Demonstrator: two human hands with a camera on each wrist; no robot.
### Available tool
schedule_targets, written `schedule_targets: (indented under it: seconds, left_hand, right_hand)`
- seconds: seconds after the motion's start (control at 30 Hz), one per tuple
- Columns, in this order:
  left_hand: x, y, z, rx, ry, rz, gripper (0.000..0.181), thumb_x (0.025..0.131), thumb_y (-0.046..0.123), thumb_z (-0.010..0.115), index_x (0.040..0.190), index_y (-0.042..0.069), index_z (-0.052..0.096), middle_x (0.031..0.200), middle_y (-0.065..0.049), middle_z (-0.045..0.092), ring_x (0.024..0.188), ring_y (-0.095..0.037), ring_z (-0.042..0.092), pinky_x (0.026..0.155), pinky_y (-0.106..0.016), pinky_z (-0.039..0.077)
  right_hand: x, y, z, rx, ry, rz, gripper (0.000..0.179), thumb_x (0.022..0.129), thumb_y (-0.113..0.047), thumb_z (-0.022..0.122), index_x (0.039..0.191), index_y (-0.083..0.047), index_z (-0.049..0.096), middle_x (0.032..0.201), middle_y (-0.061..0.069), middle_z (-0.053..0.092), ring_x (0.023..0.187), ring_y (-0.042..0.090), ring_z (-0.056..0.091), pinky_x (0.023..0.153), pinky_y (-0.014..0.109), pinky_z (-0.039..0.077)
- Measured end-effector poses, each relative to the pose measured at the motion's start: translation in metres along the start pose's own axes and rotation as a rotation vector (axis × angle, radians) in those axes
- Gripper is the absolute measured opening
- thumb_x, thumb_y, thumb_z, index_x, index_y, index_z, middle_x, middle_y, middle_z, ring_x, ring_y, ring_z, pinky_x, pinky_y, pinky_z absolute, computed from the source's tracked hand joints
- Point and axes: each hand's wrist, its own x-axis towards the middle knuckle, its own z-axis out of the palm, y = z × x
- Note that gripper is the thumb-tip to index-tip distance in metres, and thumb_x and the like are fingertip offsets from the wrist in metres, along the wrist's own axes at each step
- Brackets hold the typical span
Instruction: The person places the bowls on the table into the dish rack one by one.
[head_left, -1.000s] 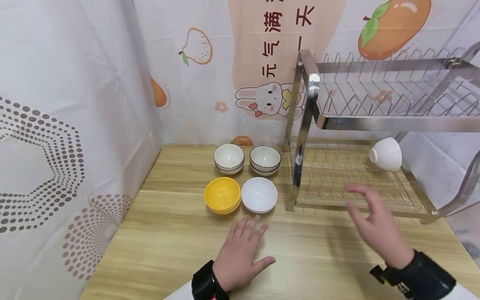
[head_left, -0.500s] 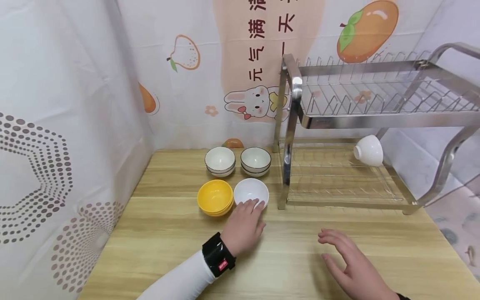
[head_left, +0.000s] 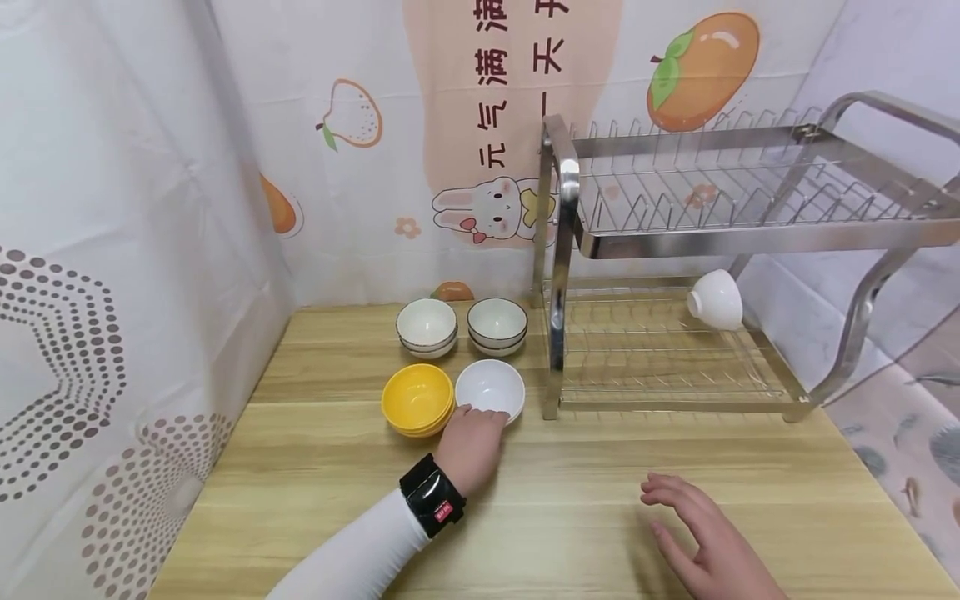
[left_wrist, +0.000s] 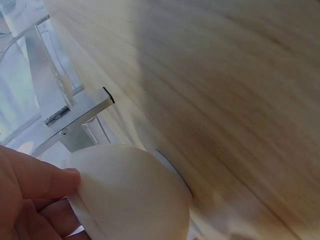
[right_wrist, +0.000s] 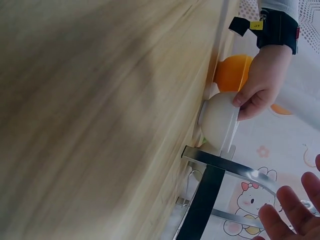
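Observation:
My left hand (head_left: 471,448) pinches the near rim of a plain white bowl (head_left: 491,387). In the left wrist view the thumb lies on the outside of that bowl (left_wrist: 132,195), with fingers behind its rim. Stacked yellow bowls (head_left: 417,398) stand just left of it. Behind them are two stacks of dark-rimmed bowls, one on the left (head_left: 427,323) and one on the right (head_left: 497,322). Over the table's right front my right hand (head_left: 708,537) is held with loosely bent fingers, touching nothing.
A two-tier metal dish rack (head_left: 675,408) stands at the right of the wooden table (head_left: 322,500). One white cup-like bowl (head_left: 718,300) lies tilted on its lower tier. Printed curtains (head_left: 352,200) hang behind and at the left.
My left hand has moved forward from the table to the white bowl and taken its rim. My right hand has drawn back toward the front, away from the rack. The head view has shifted right.

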Motion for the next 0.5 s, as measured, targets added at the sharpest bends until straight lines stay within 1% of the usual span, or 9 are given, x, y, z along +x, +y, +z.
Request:
schedule_targets:
  seconds: [0.1, 0.23, 0.37, 0.5]
  left_hand:
    - [0.0004, -0.0019, -0.001, -0.005, 0.027, 0.0, 0.023, 0.094, 0.011, 0.061, 0.115, 0.015, 0.069, 0.103, -0.001, 0.073, 0.09, -0.018, 0.067, 0.093, -0.039, 0.047]
    - [0.0014, -0.0038, -0.0008, -0.003, 0.074, -0.004, 0.02, 0.093, 0.011, 0.062, 0.111, 0.015, 0.07, 0.095, 0.0, 0.072, 0.083, -0.018, 0.066, 0.085, -0.036, 0.048]
    - [0.0019, -0.0051, 0.0012, -0.019, 0.095, -0.008, 0.018, 0.096, 0.015, 0.06, 0.11, 0.016, 0.072, 0.093, 0.001, 0.073, 0.081, -0.018, 0.066, 0.085, -0.036, 0.048]
    - [0.0008, -0.0058, 0.0015, -0.026, 0.104, 0.0, 0.019, 0.098, 0.017, 0.058, 0.11, 0.016, 0.072, 0.095, 0.001, 0.074, 0.081, -0.017, 0.066, 0.086, -0.037, 0.048]
  right_hand:
    - [-0.0014, 0.0011, 0.0016, 0.003, 0.005, -0.012, 0.052, 0.069, 0.01, 0.076, 0.116, -0.008, 0.062, 0.12, 0.008, 0.061, 0.128, 0.001, 0.043, 0.107, 0.009, 0.025]
    - [-0.0023, 0.0015, 0.0031, -0.003, -0.002, -0.003, 0.054, 0.069, 0.009, 0.075, 0.117, -0.009, 0.062, 0.119, 0.007, 0.061, 0.127, 0.001, 0.043, 0.107, 0.009, 0.024]
    - [-0.0027, 0.0015, 0.004, -0.009, -0.007, 0.005, 0.055, 0.067, 0.011, 0.076, 0.116, -0.009, 0.062, 0.117, 0.008, 0.062, 0.125, 0.002, 0.045, 0.107, 0.009, 0.024]
    - [-0.0032, -0.0001, 0.0046, -0.014, -0.011, 0.03, 0.054, 0.067, 0.011, 0.076, 0.115, -0.009, 0.061, 0.118, 0.009, 0.062, 0.126, 0.0, 0.044, 0.107, 0.008, 0.024]
